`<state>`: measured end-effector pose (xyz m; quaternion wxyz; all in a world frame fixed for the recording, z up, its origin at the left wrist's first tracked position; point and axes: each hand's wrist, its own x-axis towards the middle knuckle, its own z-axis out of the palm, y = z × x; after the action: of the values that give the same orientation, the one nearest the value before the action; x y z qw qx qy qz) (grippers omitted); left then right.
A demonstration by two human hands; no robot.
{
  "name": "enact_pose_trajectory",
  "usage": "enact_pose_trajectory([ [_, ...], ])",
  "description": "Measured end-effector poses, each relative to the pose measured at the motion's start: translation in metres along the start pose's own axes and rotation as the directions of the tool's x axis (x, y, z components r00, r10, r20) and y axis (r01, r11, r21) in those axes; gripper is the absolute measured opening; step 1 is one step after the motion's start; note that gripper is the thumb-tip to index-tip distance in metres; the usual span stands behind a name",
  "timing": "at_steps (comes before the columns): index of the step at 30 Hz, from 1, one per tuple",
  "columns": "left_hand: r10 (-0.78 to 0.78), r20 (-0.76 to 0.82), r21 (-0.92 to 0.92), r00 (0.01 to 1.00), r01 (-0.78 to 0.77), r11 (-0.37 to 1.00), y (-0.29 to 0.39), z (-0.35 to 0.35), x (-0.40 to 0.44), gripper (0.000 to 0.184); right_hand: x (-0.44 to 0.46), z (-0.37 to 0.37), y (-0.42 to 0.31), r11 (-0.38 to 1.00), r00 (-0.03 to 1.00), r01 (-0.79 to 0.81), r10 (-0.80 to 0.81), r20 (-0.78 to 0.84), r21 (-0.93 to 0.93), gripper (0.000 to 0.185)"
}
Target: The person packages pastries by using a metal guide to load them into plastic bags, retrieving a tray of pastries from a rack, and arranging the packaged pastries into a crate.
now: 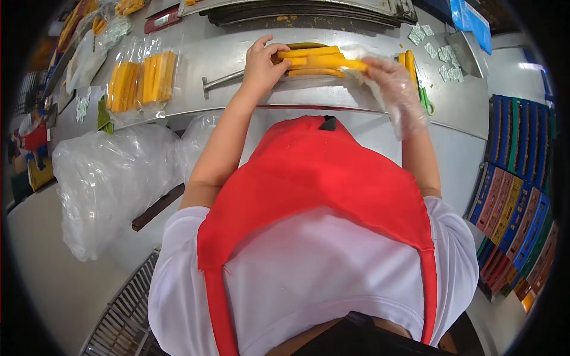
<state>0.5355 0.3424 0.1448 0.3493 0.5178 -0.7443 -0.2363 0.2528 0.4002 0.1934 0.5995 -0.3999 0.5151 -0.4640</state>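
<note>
On the steel table in front of me lies a group of yellow food sticks (314, 61), side by side. My bare left hand (261, 64) is closed around their left ends. My right hand (396, 94), in a clear plastic glove, pinches the right end of one yellow stick (354, 64). Crumpled clear plastic beside the glove partly hides the sticks' right ends. Under my left hand runs a metal rod with a crosspiece (221, 80). Just right of my right hand are another yellow stick (409, 62) and green-handled scissors (426, 99).
Two clear bags of yellow sticks (142, 80) lie at the left, near a large clear plastic bag (113, 178) hanging at the table's edge. Dark trays (309, 15) sit at the back. Small printed packets (445, 54) lie right. Stacked coloured crates (516, 178) stand beyond.
</note>
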Motion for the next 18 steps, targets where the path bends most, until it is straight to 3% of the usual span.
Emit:
enact_pose_trajectory([
  [1, 0.003, 0.001, -0.010, 1.000, -0.003, 1.000, 0.000, 0.001, 0.001, 0.027, -0.001, -0.004, 0.015, 1.000, 1.000, -0.006, 0.006, -0.004, 0.006, 0.024],
  [3, -0.005, 0.013, -0.015, 1.000, 0.005, 1.000, -0.002, 0.001, 0.002, 0.028, -0.001, -0.013, 0.031, 0.953, 0.993, -0.042, 0.007, -0.117, -0.300, 0.026],
  [5, -0.009, 0.025, -0.021, 1.000, 0.010, 1.000, -0.003, 0.001, 0.003, 0.028, -0.003, -0.019, 0.030, 0.964, 0.996, 0.026, -0.047, -0.072, -0.264, 0.028],
  [7, 0.026, 0.008, 0.000, 1.000, -0.026, 1.000, -0.003, 0.001, 0.004, 0.028, -0.006, -0.014, 0.016, 0.918, 0.992, -0.011, -0.039, -0.118, -0.397, 0.028],
  [8, 0.040, -0.015, 0.007, 0.999, -0.040, 0.999, -0.004, 0.003, 0.004, 0.027, -0.005, -0.012, 0.019, 0.817, 0.990, 0.062, -0.125, -0.071, -0.574, 0.035],
  [11, 0.073, -0.056, 0.024, 0.996, -0.071, 0.997, -0.002, 0.004, 0.004, 0.025, -0.013, 0.029, 0.016, 0.767, 0.997, 0.067, -0.076, 0.014, -0.638, 0.045],
  [12, 0.080, -0.080, 0.020, 0.994, -0.079, 0.997, 0.000, 0.005, 0.002, 0.023, -0.010, 0.038, 0.031, 0.621, 0.986, 0.138, -0.162, 0.045, -0.772, 0.053],
  [13, 0.078, -0.078, 0.021, 0.994, -0.077, 0.997, 0.001, 0.005, 0.001, 0.023, -0.008, 0.039, 0.043, 0.622, 0.986, 0.137, -0.160, 0.046, -0.771, 0.053],
  [15, 0.035, -0.083, -0.038, 0.996, -0.038, 0.999, 0.002, 0.005, 0.002, 0.021, -0.001, 0.045, 0.046, 0.719, 0.916, 0.292, -0.399, -0.031, -0.630, 0.054],
  [16, 0.041, -0.094, -0.035, 0.995, -0.044, 0.998, 0.003, 0.002, 0.001, 0.021, 0.002, 0.043, 0.041, 0.920, 0.960, 0.187, -0.245, -0.133, -0.343, 0.057],
  [17, 0.030, -0.068, -0.041, 0.997, -0.033, 0.999, 0.005, 0.000, 0.000, 0.020, 0.014, 0.033, 0.064, 0.914, 0.956, 0.208, -0.265, -0.127, -0.348, 0.057],
  [18, 0.030, -0.049, -0.050, 0.998, -0.033, 0.998, 0.008, 0.000, 0.002, 0.019, 0.036, 0.012, 0.105, 0.663, 0.899, 0.308, -0.438, -0.020, -0.682, 0.059],
])
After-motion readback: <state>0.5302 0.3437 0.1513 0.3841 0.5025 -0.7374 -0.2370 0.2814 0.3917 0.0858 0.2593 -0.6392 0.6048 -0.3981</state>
